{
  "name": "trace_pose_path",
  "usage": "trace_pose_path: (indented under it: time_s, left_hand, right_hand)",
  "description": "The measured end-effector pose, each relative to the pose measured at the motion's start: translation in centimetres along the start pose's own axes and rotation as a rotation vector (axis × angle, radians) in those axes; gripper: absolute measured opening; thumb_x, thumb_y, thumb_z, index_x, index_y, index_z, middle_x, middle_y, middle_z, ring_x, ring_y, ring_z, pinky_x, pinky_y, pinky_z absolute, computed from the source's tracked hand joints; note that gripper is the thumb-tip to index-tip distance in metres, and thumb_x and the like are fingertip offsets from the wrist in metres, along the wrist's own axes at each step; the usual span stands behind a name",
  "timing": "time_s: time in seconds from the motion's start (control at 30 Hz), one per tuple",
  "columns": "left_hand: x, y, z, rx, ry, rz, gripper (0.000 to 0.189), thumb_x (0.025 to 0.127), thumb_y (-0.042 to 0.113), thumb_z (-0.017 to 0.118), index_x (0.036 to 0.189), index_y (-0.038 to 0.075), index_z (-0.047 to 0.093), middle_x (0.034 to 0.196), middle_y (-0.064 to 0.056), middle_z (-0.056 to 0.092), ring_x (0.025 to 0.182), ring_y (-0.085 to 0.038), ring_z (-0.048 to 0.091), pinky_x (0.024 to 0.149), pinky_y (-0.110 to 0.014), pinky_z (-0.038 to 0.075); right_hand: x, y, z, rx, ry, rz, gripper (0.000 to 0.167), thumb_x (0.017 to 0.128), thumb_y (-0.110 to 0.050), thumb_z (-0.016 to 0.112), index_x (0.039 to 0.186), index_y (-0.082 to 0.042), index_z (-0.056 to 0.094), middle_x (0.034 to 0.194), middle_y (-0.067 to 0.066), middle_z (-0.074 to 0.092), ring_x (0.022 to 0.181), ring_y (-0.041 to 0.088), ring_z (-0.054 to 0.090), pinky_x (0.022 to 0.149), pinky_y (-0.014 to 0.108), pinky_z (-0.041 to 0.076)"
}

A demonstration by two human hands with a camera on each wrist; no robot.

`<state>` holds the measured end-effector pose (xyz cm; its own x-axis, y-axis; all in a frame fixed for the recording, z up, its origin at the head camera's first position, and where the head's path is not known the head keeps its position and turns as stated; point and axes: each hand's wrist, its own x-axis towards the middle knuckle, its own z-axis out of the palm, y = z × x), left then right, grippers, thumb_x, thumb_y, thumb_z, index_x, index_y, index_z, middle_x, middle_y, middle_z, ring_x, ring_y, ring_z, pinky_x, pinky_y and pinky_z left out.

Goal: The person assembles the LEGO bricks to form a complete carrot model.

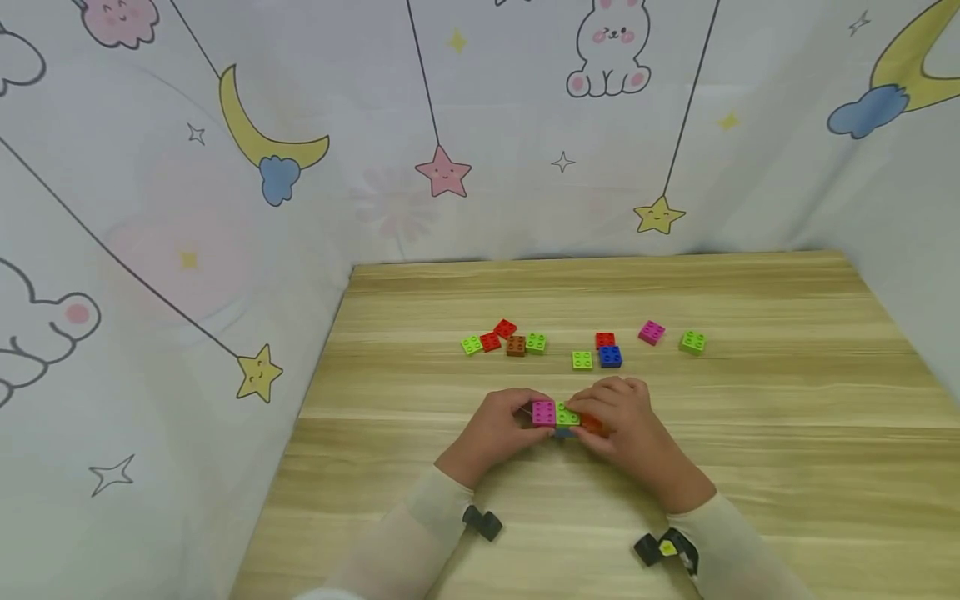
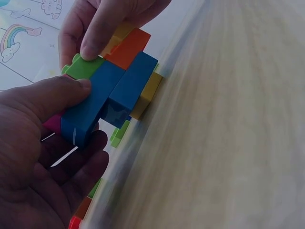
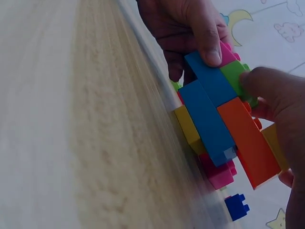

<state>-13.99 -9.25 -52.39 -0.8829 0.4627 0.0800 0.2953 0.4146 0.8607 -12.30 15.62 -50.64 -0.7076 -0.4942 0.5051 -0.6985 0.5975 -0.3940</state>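
Note:
Both hands hold one built-up stack of toy building bricks low over the table. My left hand (image 1: pixel 487 433) grips its left end, at the pink brick (image 1: pixel 543 413); in the left wrist view its thumb lies on the upper long blue brick (image 2: pixel 95 95). My right hand (image 1: pixel 630 425) pinches the lime green brick (image 1: pixel 565 414) beside it, its thumb against that brick in the right wrist view. An orange brick (image 3: pixel 248 143) juts out under the right hand, with a yellow brick (image 3: pixel 275 143) partly hidden there. Another yellow brick (image 3: pixel 188 129) sits beneath the lower blue brick (image 3: pixel 205 121).
Loose bricks lie beyond the hands on the wooden table (image 1: pixel 420 292): a left group with a brown brick (image 1: pixel 516 345), a middle group with a dark blue brick (image 1: pixel 611 357), and at right a pink one (image 1: pixel 652 332) and a green one (image 1: pixel 693 342). Printed cloth (image 1: pixel 510 225) hangs behind.

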Motion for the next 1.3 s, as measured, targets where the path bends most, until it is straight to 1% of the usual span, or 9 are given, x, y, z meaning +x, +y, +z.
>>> trace_pose_path:
  time_s: [0.13,0.2,0.37,0.5,0.63,0.77,0.93,1.1,1.3]
  left_hand:
    - [0.0,0.1,0.0,0.001,-0.004,-0.014,0.033,0.086,0.018,0.087,0.117,0.016,0.075,0.105,0.010,0.073,0.092,-0.004,0.066,0.083,-0.023,0.057]
    - [0.0,0.1,0.0,0.003,-0.004,-0.027,0.034,0.085,0.018,0.087,0.117,0.016,0.075,0.104,0.011,0.073,0.091,-0.004,0.066,0.083,-0.023,0.057]
    - [-0.2,0.2,0.0,-0.013,-0.006,-0.057,0.034,0.086,0.019,0.087,0.117,0.017,0.075,0.104,0.012,0.072,0.091,-0.005,0.065,0.083,-0.023,0.057]
    - [-0.2,0.2,0.0,-0.015,-0.006,-0.065,0.034,0.086,0.019,0.087,0.118,0.018,0.075,0.104,0.012,0.072,0.092,-0.006,0.066,0.083,-0.023,0.057]
    - [-0.3,0.2,0.0,-0.010,-0.004,-0.067,0.034,0.086,0.020,0.087,0.117,0.018,0.075,0.104,0.012,0.072,0.092,-0.005,0.066,0.083,-0.023,0.057]
    - [-0.3,0.3,-0.1,-0.016,-0.009,-0.058,0.033,0.086,0.019,0.087,0.117,0.018,0.075,0.104,0.011,0.072,0.091,-0.006,0.066,0.083,-0.023,0.057]
    - [-0.3,0.2,0.1,-0.017,-0.012,-0.042,0.033,0.086,0.020,0.087,0.118,0.018,0.075,0.104,0.012,0.072,0.091,-0.006,0.065,0.082,-0.023,0.057]
    - [-0.2,-0.1,0.1,-0.026,-0.013,-0.036,0.033,0.086,0.020,0.087,0.117,0.019,0.075,0.104,0.013,0.072,0.091,-0.006,0.066,0.082,-0.024,0.057]
    - [-0.2,0.0,0.0,-0.033,-0.006,-0.025,0.032,0.086,0.020,0.087,0.116,0.019,0.075,0.103,0.012,0.072,0.090,-0.006,0.066,0.081,-0.024,0.058]
  right_hand:
    - [-0.4,1.1,-0.5,0.087,0.035,0.054,0.038,0.083,-0.026,0.087,0.117,-0.015,0.077,0.120,-0.002,0.072,0.115,0.022,0.057,0.097,0.052,0.035]
    - [-0.7,2.0,-0.8,0.133,0.067,0.088,0.038,0.083,-0.021,0.085,0.119,-0.013,0.076,0.122,0.000,0.071,0.117,0.024,0.056,0.098,0.050,0.036]
    - [-1.6,4.9,-1.7,0.174,0.156,0.154,0.039,0.083,-0.008,0.078,0.121,-0.008,0.074,0.120,0.006,0.070,0.116,0.027,0.057,0.100,0.046,0.038]
    - [-1.8,7.2,-2.4,0.115,0.204,0.239,0.034,0.086,-0.008,0.079,0.119,-0.006,0.075,0.121,0.008,0.070,0.117,0.029,0.056,0.104,0.045,0.037]
    - [-1.8,9.8,-3.3,0.042,0.250,0.300,0.033,0.084,-0.009,0.083,0.116,-0.003,0.075,0.120,0.013,0.070,0.117,0.035,0.054,0.103,0.051,0.035]
    - [-2.5,12.4,-4.3,0.009,0.284,0.363,0.034,0.083,-0.007,0.085,0.114,-0.002,0.075,0.117,0.018,0.068,0.115,0.041,0.051,0.099,0.055,0.034]
    - [-3.4,15.2,-5.1,-0.031,0.247,0.458,0.040,0.084,-0.014,0.085,0.120,-0.001,0.073,0.121,0.022,0.065,0.117,0.045,0.050,0.099,0.059,0.034]
    - [-3.7,16.2,-5.8,-0.050,0.154,0.572,0.048,0.090,-0.026,0.082,0.130,-0.001,0.068,0.133,0.025,0.060,0.124,0.049,0.046,0.104,0.062,0.031]
    - [-3.6,16.4,-6.0,-0.091,0.122,0.577,0.043,0.094,-0.018,0.077,0.132,-0.002,0.066,0.130,0.029,0.062,0.120,0.051,0.050,0.102,0.063,0.034]
